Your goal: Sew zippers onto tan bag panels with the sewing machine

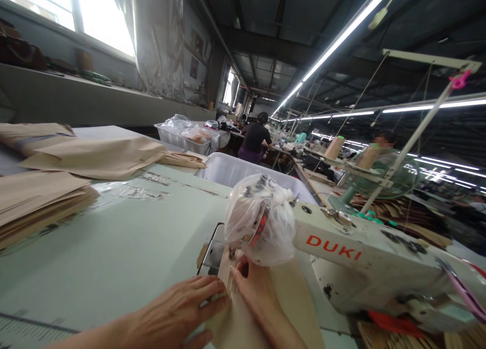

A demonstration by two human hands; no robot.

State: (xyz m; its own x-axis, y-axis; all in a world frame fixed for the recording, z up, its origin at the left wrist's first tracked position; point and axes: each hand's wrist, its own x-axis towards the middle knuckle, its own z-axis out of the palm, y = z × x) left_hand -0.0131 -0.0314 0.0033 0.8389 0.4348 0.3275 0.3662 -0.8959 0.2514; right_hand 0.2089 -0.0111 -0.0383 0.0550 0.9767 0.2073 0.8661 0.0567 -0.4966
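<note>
My left hand (178, 308) lies flat on a tan fabric piece (288, 298), fingers stretched toward the seam. My right hand (258, 293) rests on the same fabric with its fingertips pressed close to the needle area. The fabric runs under the head of a white DUKI sewing machine (360, 258). The machine's head end is wrapped in a clear plastic bag (261, 220), which hides the needle. A metal needle plate (212, 255) shows just left of the fabric.
Stacks of tan fabric pieces (87, 157) lie on the pale green table (114, 248) at left. A white bin (243, 169) stands behind the machine. Thread cones (334, 146) sit on a stand at right. Other workers (256, 139) sit at distant tables.
</note>
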